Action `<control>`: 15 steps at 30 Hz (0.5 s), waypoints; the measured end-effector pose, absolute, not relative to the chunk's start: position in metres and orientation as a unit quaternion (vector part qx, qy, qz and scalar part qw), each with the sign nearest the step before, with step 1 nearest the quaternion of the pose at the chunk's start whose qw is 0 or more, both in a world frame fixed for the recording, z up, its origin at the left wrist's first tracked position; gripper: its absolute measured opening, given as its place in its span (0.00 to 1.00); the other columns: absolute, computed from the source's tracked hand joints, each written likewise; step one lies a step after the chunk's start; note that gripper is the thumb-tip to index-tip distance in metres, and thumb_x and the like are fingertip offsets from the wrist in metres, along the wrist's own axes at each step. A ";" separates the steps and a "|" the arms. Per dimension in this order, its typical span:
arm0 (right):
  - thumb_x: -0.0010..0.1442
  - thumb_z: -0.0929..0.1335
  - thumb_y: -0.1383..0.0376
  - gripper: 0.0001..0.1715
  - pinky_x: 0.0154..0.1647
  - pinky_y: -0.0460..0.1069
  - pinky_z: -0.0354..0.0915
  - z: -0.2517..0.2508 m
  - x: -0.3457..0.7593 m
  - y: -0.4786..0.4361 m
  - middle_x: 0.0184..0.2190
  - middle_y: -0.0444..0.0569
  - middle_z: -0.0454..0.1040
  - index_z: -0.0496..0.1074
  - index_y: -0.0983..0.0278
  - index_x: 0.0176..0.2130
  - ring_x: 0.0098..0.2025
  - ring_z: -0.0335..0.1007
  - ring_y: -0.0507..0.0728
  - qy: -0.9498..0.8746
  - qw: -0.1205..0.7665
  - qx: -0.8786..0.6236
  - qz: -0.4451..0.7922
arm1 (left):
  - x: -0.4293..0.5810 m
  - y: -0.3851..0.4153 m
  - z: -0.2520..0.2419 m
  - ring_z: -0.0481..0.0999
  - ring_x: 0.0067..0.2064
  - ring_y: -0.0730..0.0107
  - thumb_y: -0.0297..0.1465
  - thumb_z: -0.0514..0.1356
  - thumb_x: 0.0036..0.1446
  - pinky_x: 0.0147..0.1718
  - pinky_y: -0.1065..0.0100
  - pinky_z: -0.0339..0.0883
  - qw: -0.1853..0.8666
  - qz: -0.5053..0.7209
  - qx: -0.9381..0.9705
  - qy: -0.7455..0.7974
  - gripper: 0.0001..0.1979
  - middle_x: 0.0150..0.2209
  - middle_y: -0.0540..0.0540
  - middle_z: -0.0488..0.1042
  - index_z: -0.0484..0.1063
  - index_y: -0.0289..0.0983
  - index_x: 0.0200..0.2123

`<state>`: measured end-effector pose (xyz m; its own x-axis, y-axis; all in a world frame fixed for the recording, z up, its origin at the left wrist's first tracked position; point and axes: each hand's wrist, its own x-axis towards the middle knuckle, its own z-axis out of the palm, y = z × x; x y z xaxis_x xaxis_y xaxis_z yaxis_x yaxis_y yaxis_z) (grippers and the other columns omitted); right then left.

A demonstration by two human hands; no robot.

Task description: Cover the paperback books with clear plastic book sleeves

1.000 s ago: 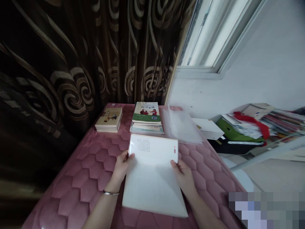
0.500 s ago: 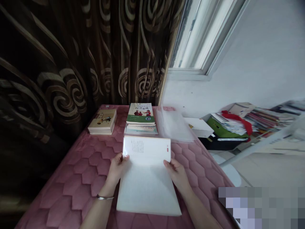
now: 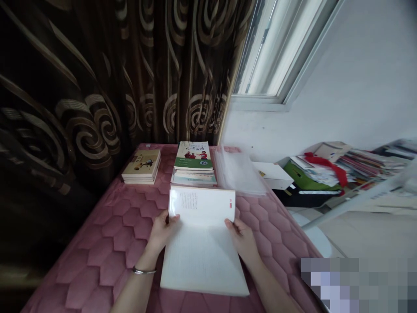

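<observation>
An opened book (image 3: 203,256) with a blank white page facing up is in front of me, its far part a white flap with small print and a red mark. My left hand (image 3: 163,230) grips the left edge, thumb on top and fingers hidden underneath. On the opposite edge, my right hand (image 3: 243,237) is closed in the same way, thumb near the corner of the printed part. Glare on the flap's left corner suggests a glossy or clear covering.
Beyond the book lie a stack of books with a green-and-white cover (image 3: 193,156), a stack of tan books (image 3: 141,167) and clear plastic sheets (image 3: 241,171). All rest on a pink quilted surface (image 3: 107,243). At right are a white box (image 3: 275,176) and piled papers. A dark curtain (image 3: 163,65) hangs behind.
</observation>
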<state>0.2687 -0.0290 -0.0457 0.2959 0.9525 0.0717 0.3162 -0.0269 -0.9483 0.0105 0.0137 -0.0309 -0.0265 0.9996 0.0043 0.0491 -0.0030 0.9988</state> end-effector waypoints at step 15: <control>0.52 0.64 0.42 0.29 0.26 0.47 0.60 -0.051 0.273 -0.025 0.23 0.49 0.72 0.72 0.66 0.28 0.27 0.66 0.58 -0.507 0.468 -0.641 0.337 | 0.006 0.015 -0.032 0.67 0.27 0.70 0.44 0.62 0.46 0.26 0.72 0.59 0.436 0.455 0.563 0.534 0.18 0.25 0.48 0.73 0.73 0.33 0.29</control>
